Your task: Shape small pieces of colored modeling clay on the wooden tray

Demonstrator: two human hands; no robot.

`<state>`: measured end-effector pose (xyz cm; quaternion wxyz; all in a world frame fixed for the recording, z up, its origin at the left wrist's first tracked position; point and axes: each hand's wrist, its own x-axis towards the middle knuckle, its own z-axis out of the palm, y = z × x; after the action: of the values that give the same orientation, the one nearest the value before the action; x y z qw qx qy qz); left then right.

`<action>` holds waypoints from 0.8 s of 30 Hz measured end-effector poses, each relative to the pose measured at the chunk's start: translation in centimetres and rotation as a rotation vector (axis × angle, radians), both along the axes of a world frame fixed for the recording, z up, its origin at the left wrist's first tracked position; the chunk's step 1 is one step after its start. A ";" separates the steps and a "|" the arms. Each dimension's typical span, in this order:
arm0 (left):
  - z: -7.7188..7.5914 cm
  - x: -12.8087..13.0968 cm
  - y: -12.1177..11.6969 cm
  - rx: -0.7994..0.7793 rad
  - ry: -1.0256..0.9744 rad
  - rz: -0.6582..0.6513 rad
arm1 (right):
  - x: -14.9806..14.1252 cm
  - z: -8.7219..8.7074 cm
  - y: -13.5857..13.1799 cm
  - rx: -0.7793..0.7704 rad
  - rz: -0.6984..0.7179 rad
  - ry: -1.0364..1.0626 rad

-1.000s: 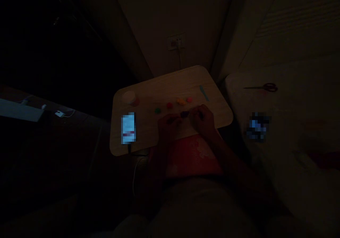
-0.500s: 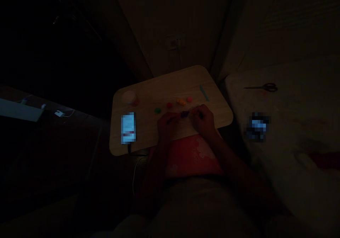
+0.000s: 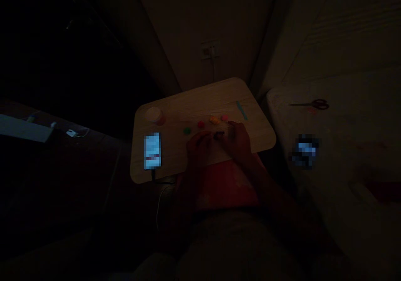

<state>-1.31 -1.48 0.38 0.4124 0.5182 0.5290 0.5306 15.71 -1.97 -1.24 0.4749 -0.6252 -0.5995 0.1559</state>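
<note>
In the dim light, a small dark purple lump (image 3: 218, 135), like modelling clay, lies between my hands near the front edge of the table. My right hand (image 3: 238, 141) has its thumb against the lump, and its forefinger is apart from the thumb. Just left of the lump is my left hand (image 3: 198, 144), its fingers curled together; whatever they hold is hidden in shadow. Beyond the hands lie a green lump (image 3: 187, 130), a red lump (image 3: 201, 124), an orange lump (image 3: 214, 120) with a ridged look, and a pink lump (image 3: 224, 118).
A teal strip (image 3: 242, 110) lies on the table (image 3: 181, 101) at right. Toward the left stand a pale round tub (image 3: 153, 114) and a lit, blurred phone (image 3: 152, 150) with a cable. Scissors (image 3: 313, 104) and another lit device (image 3: 305, 150) rest on the pale surface at right.
My right hand's thumb has come in to the purple lump, and its forefinger has stretched away from the thumb. My left hand stays nearly in place. The view has shifted slightly.
</note>
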 end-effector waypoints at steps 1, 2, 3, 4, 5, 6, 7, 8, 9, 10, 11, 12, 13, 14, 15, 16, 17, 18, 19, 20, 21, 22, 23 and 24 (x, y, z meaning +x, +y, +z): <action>-0.2 0.0 0.1 0.017 -0.011 -0.009 | -0.1 -0.1 0.0 -0.009 0.000 -0.029; -0.3 -0.1 0.2 0.019 -0.031 -0.018 | -0.1 -0.1 0.0 -0.018 0.002 -0.059; -0.5 -0.1 0.3 0.019 -0.057 -0.022 | -0.2 -0.1 0.1 -0.029 0.006 -0.089; -0.6 -0.1 0.3 0.021 -0.077 -0.028 | -0.3 -0.1 0.1 -0.045 0.012 -0.121; -0.7 0.0 0.3 0.019 -0.100 -0.036 | -0.3 0.0 0.0 -0.063 0.018 -0.150; -0.7 0.0 0.3 0.015 -0.118 -0.043 | -0.4 0.1 0.0 -0.082 0.023 -0.174; -0.7 0.1 0.3 0.005 -0.128 -0.050 | -0.5 0.2 0.0 -0.096 0.028 -0.193; -0.6 0.1 0.2 -0.008 -0.131 -0.051 | -0.6 0.3 0.0 -0.106 0.031 -0.206; -0.6 0.2 0.1 -0.023 -0.126 -0.048 | -0.7 0.4 -0.1 -0.111 0.029 -0.215; -0.6 0.2 0.1 -0.038 -0.111 -0.047 | -0.7 0.5 -0.1 -0.115 0.028 -0.222; -0.6 0.2 0.0 -0.051 -0.094 -0.044 | -0.7 0.5 -0.1 -0.116 0.029 -0.224; -0.6 0.1 0.0 -0.060 -0.079 -0.044 | -0.7 0.5 -0.1 -0.113 0.036 -0.222; -0.7 0.1 0.0 -0.064 -0.068 -0.048 | -0.6 0.5 -0.2 -0.105 0.048 -0.213; -0.7 0.0 0.0 -0.060 -0.056 -0.054 | -0.5 0.4 -0.2 -0.092 0.061 -0.195; -0.8 -0.1 0.1 -0.044 -0.042 -0.058 | -0.3 0.3 -0.2 -0.076 0.074 -0.171; -0.8 -0.2 0.1 -0.018 -0.025 -0.063 | -0.2 0.2 -0.2 -0.059 0.088 -0.145; -0.7 -0.2 0.2 0.018 -0.006 -0.068 | 0.0 0.1 -0.2 -0.042 0.100 -0.123; -0.7 -0.3 0.2 0.058 0.014 -0.076 | 0.1 0.1 -0.1 -0.029 0.111 -0.107; -0.6 -0.3 0.3 0.094 0.030 -0.079 | 0.2 0.0 -0.1 -0.021 0.123 -0.096; -0.6 -0.3 0.3 0.116 0.041 -0.084 | 0.3 0.0 -0.1 -0.017 0.134 -0.090; -0.5 -0.3 0.3 0.122 0.042 -0.085 | 0.3 0.0 -0.1 -0.014 0.147 -0.088; -0.5 -0.2 0.2 0.111 0.033 -0.078 | 0.3 0.1 -0.1 -0.012 0.159 -0.087; -0.4 -0.2 0.2 0.087 0.020 -0.068 | 0.4 0.2 -0.2 -0.012 0.167 -0.088; -0.4 -0.2 0.1 0.058 0.009 -0.058 | 0.4 0.3 -0.2 -0.012 0.173 -0.086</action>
<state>-1.49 -1.37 -0.01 0.4102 0.5474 0.5000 0.5311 16.06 -2.15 -0.98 0.4295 -0.5802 -0.6701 0.1728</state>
